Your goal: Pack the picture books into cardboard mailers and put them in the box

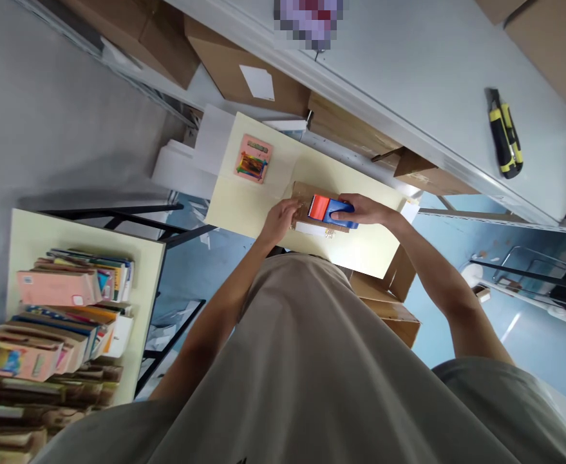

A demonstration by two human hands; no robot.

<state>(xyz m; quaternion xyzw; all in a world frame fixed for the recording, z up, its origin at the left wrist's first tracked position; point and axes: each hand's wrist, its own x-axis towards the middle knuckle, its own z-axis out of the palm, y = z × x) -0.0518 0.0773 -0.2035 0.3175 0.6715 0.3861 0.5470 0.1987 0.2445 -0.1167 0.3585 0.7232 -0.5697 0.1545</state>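
My right hand (364, 209) grips a blue and red tape dispenser (331, 210) and presses it onto a small flat cardboard parcel (306, 193) lying on a pale yellow table (244, 200). Resting on the parcel's left end, my left hand (280, 219) holds it down with curled fingers. A pink book (254, 158) with a colourful cover lies alone further back on the same table.
A second pale table (26, 235) at left carries stacks of books (60, 309). A yellow and black utility knife (505, 132) lies on a grey shelf (408, 71) at upper right. Cardboard boxes (244, 71) sit under the shelf and another box (389, 309) beside my legs.
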